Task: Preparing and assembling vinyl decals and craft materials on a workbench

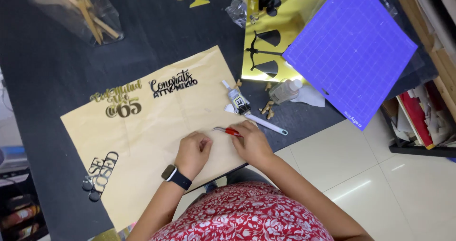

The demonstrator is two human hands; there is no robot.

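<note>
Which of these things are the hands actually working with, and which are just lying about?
In use:
right hand
red-handled tweezers
left hand
tan paper sheet

Lying about:
glue tube
purple cutting mat
gold mirror sheet
black lettering cutouts

Both hands rest on the paper sheet (152, 127), glue tube (238, 100) behind them, cutting mat (351, 46) far right.

Matt tan paper sheet (156, 127); glossy gold card (266, 41).

Bare tan paper (156, 127) ahead lies open — glue tube (237, 100) and black lettering (173, 83) crowd its far edge.
</note>
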